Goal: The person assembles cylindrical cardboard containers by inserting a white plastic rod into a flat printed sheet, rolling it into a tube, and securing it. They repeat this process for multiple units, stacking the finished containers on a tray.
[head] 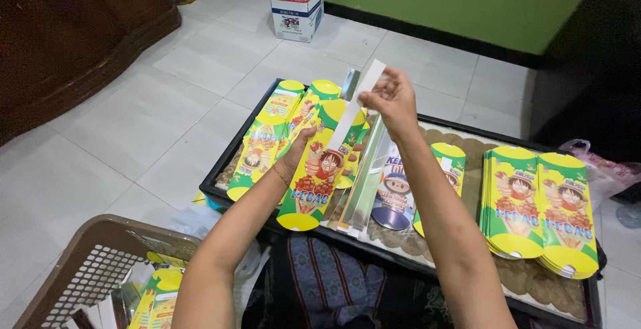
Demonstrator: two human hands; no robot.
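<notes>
Brown plastic basket [93, 262], at near left on the floor, holds several flat green-and-yellow sleeves. Both forearms extend forward over a black-rimmed tray [220, 169]. Left hand [297, 152]: fingers closed around a flat printed paper sleeve [314, 182], held tilted above the tray. Right hand [394, 98]: raised higher, fingers pinching the upper end of a white strip [357, 105] that runs down to the sleeve. On the tray, loose sleeves lie fanned at left; two neat sleeve stacks [541, 202] sit at right. Beyond, a cardboard box [297, 5] stands on the tiled floor.
</notes>
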